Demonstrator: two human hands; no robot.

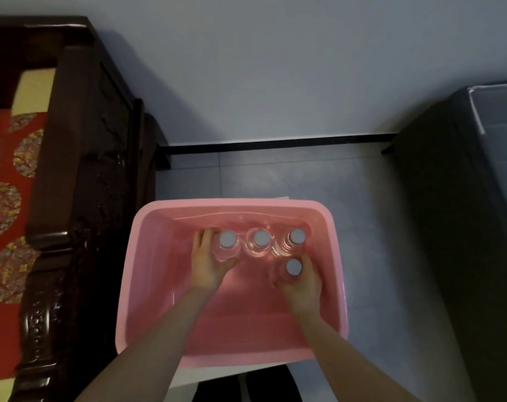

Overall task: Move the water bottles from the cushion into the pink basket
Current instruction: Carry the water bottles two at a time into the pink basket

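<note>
- Two bare hands are reaching down into the big pink plastic basket (148,285), which is sitting on the pale tiled floor (348,181).
- Four clear plastic water bottles w/ grey round caps are standing up inside it. Three are making a row near the far wall: the left bottle (227,238), the middle bottle (261,238) & the right bottle (297,236). The fourth bottle (293,267) is standing just in front of the right one.
- The left hand (210,264) is curling round the left bottle, fingers (203,236) wrapping its far side. It is holding it.
- The right hand (303,282) is closing round the fourth bottle, low on its body, under the cap.
- No bottles are showing on the red patterned cushion (3,198), as far as it is in view.
- The bottles are looking full, so prob. a bit heavy. Their sides are smooth & may be slippery, and thin plastic squashes, so holding round the middle w/ the whole hand is looking best, not by the cap.
- The bottles are standing close together, so a bump may be tipping one over.
- The near half of the basket is bare, so lots of room there. The dark carved wooden bench arm (61,158) is close on the left, & a dark box shape (449,227) is on the right.
</note>
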